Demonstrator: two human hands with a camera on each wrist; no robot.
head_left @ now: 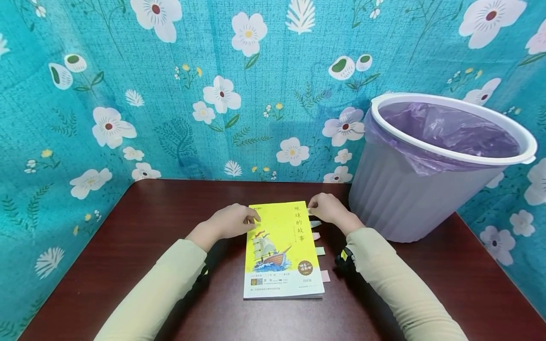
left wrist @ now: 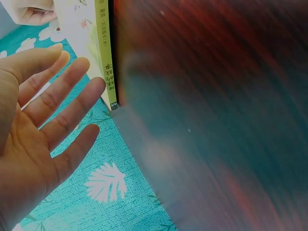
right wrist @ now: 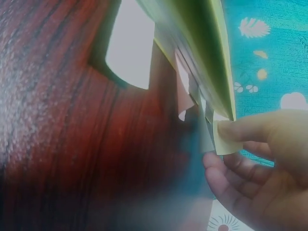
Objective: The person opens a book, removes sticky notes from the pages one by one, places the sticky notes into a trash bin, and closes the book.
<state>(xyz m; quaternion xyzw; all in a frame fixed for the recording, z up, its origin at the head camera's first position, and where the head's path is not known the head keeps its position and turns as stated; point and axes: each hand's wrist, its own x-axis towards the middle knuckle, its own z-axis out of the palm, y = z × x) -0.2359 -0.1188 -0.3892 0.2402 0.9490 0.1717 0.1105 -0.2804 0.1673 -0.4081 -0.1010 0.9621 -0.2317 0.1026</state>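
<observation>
A yellow paperback book (head_left: 277, 220) with a sailing ship on its cover lies face up on the table. Several sticky tabs stick out from its right edge, among them a pink tab (head_left: 325, 276) near the bottom and a pale green tab (head_left: 320, 251) above it. At the top right corner my right hand (head_left: 327, 208) pinches a pale yellow tab (right wrist: 226, 142) between thumb and fingers. My left hand (head_left: 232, 221) is at the book's left edge, its fingers loosely extended beside the spine (left wrist: 107, 53) in the left wrist view.
A grey trash bin (head_left: 396, 194) lined with a purple bag stands at the back right of the dark wooden table (head_left: 170, 208). Behind the table hangs a blue floral cloth (head_left: 170, 94). Both forearms reach in from the front, with a dark wrist camera (head_left: 345, 259) under the right sleeve.
</observation>
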